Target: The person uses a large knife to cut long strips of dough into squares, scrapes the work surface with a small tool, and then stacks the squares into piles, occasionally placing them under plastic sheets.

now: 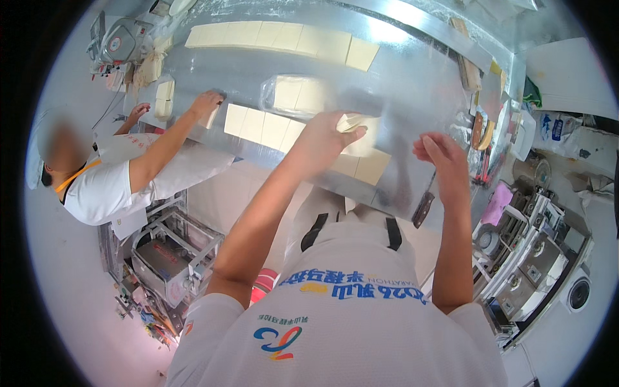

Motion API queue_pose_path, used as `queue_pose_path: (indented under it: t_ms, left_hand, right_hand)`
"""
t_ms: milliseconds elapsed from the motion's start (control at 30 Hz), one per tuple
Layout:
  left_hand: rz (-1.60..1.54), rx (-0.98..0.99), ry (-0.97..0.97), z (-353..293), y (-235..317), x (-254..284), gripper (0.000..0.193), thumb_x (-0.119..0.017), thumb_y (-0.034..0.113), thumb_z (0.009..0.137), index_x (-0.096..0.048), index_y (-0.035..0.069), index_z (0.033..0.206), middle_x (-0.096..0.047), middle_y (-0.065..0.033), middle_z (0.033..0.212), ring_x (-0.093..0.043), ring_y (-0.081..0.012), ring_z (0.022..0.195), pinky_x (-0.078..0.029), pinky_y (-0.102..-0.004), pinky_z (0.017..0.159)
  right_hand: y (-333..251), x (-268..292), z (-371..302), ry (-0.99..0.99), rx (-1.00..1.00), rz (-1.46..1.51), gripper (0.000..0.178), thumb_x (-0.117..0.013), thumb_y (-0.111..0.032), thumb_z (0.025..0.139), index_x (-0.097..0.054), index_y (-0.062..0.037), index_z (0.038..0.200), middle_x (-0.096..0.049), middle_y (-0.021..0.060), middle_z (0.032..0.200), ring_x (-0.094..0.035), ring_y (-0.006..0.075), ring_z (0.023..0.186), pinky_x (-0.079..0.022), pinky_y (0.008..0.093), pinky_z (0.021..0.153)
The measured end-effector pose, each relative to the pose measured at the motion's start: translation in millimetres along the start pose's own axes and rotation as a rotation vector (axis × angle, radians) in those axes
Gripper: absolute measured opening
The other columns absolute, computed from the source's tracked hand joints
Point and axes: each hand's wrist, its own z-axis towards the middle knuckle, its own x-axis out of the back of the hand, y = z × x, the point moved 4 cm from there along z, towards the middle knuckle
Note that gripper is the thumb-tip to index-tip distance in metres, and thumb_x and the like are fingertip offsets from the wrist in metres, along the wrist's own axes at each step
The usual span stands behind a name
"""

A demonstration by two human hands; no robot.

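Note:
My left hand [324, 138] is closed on a small stack of pale yellow dough sheets [358, 121], thumb on top and a corner folded up. It hovers over the near row of square dough sheets [255, 124], which runs along the front of the metal table and continues as dough squares [369, 166] beyond my wrist. To the right, my right hand [443, 151] is raised above the table with nothing in it, thumb apart from loosely bent fingers. Below it lies a knife [423, 208] with a dark handle at the table's front edge.
Another row of dough squares [277, 35] lies at the back of the metal table [219, 74]. Dough sheets on plastic [298, 93] sit mid-table. At left, a co-worker's hand [207, 102] touches a dough stack. Wooden-handled tools [478, 131] lie along the right edge.

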Motion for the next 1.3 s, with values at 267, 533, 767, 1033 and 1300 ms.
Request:
queue_pose_path:
  t_ms: [267,533,767,1033,1300]
  left_hand:
    - [-0.171,0.057,-0.098,-41,51,5,0.04,-0.071,0.026,0.104,-0.07,0.0,0.134,-0.077,-0.0067,0.108,-0.068,-0.0118,0.096,-0.054,-0.03,0.089]
    - [-0.147,0.109,0.11,-65,35,13,0.04,-0.069,0.025,0.103,-0.07,-0.004,0.13,-0.076,-0.0134,0.107,-0.068,-0.0191,0.096,-0.052,-0.0343,0.089]
    - [-0.303,-0.035,0.291,-96,61,21,0.047,-0.075,0.024,0.1,-0.066,-0.003,0.138,-0.073,-0.0106,0.123,-0.066,-0.0177,0.109,-0.052,-0.0315,0.097]
    - [-1.025,-0.598,0.271,-114,44,26,0.057,-0.083,0.014,0.093,-0.059,0.007,0.144,-0.068,-0.014,0.135,-0.067,-0.027,0.123,-0.057,-0.0398,0.103]
    - [-1.123,-0.723,0.116,-94,28,30,0.086,-0.094,0.022,0.079,-0.038,0.015,0.145,-0.058,-0.0082,0.135,-0.061,-0.0263,0.13,-0.055,-0.0445,0.107]
  right_hand:
    - [16,-67,27,-0.192,-0.023,0.353,0.052,-0.058,-0.042,0.11,-0.063,0.0044,0.133,-0.072,0.014,0.126,-0.068,0.0226,0.118,-0.052,0.0375,0.107]
    - [20,-145,0,-0.778,-0.48,1.169,0.079,-0.036,-0.062,0.111,-0.044,0.0022,0.155,-0.054,0.0181,0.154,-0.052,0.0326,0.142,-0.036,0.0515,0.122]
    - [-42,-131,-20,-0.594,-0.042,0.576,0.053,-0.071,-0.025,0.104,-0.056,0.0042,0.146,-0.066,0.0114,0.139,-0.064,0.0216,0.125,-0.049,0.0365,0.108]
    - [-202,-133,-97,-0.183,0.921,-0.422,0.032,-0.08,-0.007,0.08,-0.078,-0.0074,0.111,-0.076,0.0087,0.116,-0.072,0.0255,0.098,-0.057,0.0329,0.079]
    - [-243,-166,-133,-0.186,1.215,-0.248,0.055,-0.081,0.009,0.062,-0.079,-0.0084,0.114,-0.061,0.0082,0.105,-0.063,0.0255,0.093,-0.054,0.0336,0.077]
